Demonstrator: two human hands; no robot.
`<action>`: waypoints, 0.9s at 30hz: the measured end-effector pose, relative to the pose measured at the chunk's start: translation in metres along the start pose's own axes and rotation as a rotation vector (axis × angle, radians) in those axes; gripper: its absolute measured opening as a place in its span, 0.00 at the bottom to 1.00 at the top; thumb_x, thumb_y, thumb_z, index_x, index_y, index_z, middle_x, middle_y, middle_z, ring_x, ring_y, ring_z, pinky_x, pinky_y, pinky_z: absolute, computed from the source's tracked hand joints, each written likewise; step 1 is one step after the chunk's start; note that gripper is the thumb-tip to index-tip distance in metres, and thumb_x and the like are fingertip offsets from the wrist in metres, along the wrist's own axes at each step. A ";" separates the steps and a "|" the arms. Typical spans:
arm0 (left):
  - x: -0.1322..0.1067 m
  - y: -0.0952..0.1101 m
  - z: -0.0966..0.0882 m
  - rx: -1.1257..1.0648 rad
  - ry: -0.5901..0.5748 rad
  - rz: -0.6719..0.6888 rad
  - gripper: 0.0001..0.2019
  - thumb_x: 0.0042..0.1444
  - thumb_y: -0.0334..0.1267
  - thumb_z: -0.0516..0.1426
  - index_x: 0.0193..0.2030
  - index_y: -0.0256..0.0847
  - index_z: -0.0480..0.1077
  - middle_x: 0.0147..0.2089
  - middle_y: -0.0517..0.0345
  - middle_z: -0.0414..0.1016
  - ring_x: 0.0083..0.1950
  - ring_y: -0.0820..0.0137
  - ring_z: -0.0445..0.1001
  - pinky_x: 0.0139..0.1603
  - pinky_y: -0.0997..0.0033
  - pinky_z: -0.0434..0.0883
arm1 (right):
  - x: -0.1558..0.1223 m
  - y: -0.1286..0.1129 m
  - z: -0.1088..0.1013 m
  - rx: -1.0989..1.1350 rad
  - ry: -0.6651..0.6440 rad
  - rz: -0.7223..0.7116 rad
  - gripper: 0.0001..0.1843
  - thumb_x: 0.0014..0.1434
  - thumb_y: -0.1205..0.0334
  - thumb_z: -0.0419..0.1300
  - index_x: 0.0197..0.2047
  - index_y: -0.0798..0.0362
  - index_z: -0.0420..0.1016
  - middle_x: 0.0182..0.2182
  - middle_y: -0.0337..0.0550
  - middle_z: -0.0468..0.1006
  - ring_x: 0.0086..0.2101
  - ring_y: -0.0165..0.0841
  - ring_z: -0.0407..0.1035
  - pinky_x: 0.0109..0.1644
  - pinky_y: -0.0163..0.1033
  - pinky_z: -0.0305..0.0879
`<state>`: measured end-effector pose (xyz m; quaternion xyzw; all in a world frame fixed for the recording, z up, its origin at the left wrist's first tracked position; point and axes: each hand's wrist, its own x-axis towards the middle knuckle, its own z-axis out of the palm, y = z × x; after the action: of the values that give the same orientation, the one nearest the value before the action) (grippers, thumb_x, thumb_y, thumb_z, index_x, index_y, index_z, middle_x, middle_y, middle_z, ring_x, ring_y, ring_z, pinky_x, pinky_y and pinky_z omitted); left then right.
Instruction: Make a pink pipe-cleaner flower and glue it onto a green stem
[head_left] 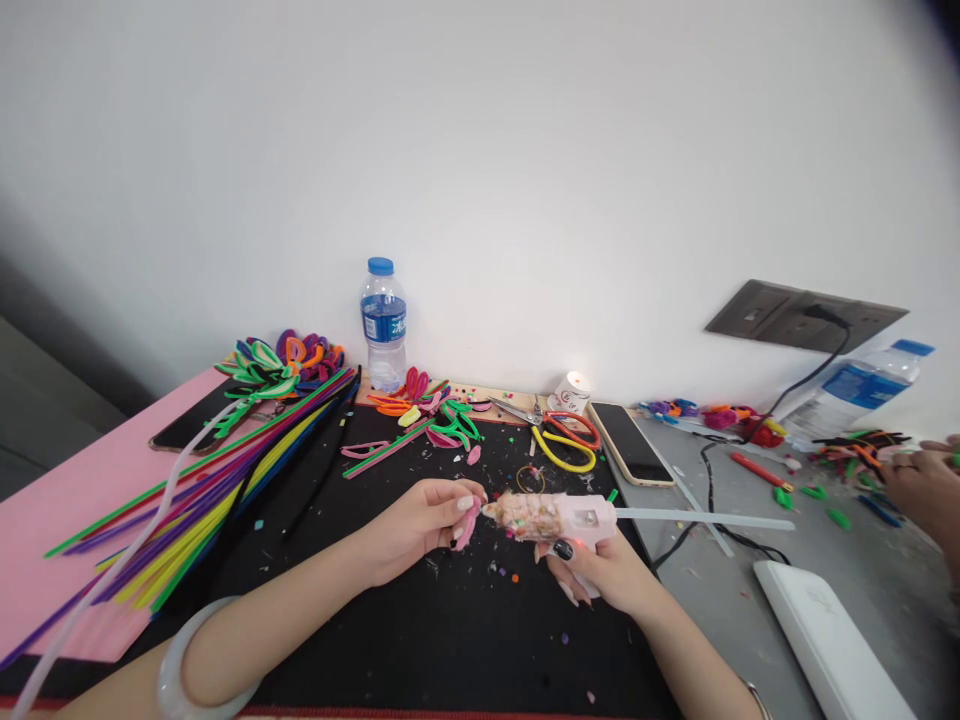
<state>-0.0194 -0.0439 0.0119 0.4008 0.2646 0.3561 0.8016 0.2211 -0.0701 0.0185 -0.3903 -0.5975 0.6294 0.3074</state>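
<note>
The left hand (pixel 427 522) pinches a small pink fuzzy piece (pixel 466 525) between thumb and fingers (pixel 444 514), while the right hand (pixel 592 575) grips the handle of a glue gun (pixel 574 512), its fingers wrapped round below the barrel. The pink piece lies right at the left fingertips, and the nozzle points at it from the right hand's side; whether tip and fuzz actually touch is too small to tell. To do this well, the left fingers should hold the piece by its far edge, since the tip aims almost straight at them and is probably hot. A gentle squeeze and a small dab should serve better than a long bead, which could mat the fuzz or string away. The barrel just ahead of the right fingers looks caked with fluff, so a quick check for stray fibres makes sense. The glue stick (pixel 697 516) juts out behind the right fingers and needs room to swing, clear of the black cord (pixel 670 551) near it. Loose scraps (pixel 515 578) on the black mat (pixel 420 640), just below and between both hands, could cling to wet glue.
</note>
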 end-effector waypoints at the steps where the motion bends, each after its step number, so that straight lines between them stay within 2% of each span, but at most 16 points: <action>1: 0.000 0.000 0.000 0.001 -0.001 0.002 0.09 0.54 0.40 0.59 0.33 0.35 0.72 0.22 0.63 0.64 0.23 0.79 0.58 0.28 0.78 0.60 | 0.000 0.000 0.000 0.002 0.003 0.002 0.25 0.52 0.40 0.57 0.31 0.58 0.66 0.12 0.29 0.59 0.11 0.21 0.52 0.14 0.29 0.49; 9: 0.000 -0.002 -0.001 -0.003 0.004 -0.008 0.10 0.53 0.41 0.59 0.37 0.35 0.72 0.21 0.64 0.63 0.22 0.78 0.57 0.26 0.77 0.58 | 0.000 -0.001 -0.001 0.020 0.011 -0.002 0.26 0.52 0.40 0.57 0.32 0.58 0.67 0.13 0.30 0.59 0.11 0.21 0.52 0.14 0.29 0.48; 12: 0.000 -0.001 0.000 -0.004 -0.008 -0.005 0.09 0.53 0.41 0.60 0.31 0.35 0.72 0.22 0.63 0.62 0.23 0.78 0.57 0.27 0.76 0.58 | 0.000 -0.003 0.000 0.003 0.019 0.009 0.27 0.51 0.38 0.56 0.32 0.58 0.67 0.12 0.30 0.59 0.11 0.21 0.52 0.14 0.30 0.49; 17: -0.001 0.000 0.000 0.012 -0.025 0.005 0.15 0.53 0.41 0.60 0.20 0.34 0.68 0.26 0.60 0.62 0.25 0.77 0.58 0.27 0.76 0.58 | 0.000 -0.003 0.000 -0.007 0.016 0.003 0.27 0.52 0.38 0.56 0.32 0.58 0.67 0.12 0.29 0.59 0.11 0.21 0.52 0.14 0.30 0.49; 27: -0.001 0.002 0.001 0.028 -0.030 -0.007 0.16 0.51 0.42 0.61 0.19 0.33 0.69 0.29 0.57 0.63 0.26 0.77 0.58 0.26 0.76 0.59 | 0.002 -0.004 0.001 -0.020 0.025 0.019 0.26 0.51 0.39 0.57 0.31 0.58 0.66 0.11 0.30 0.60 0.10 0.22 0.53 0.14 0.29 0.49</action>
<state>-0.0197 -0.0444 0.0142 0.4163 0.2586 0.3436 0.8011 0.2192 -0.0685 0.0223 -0.4070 -0.5962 0.6213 0.3049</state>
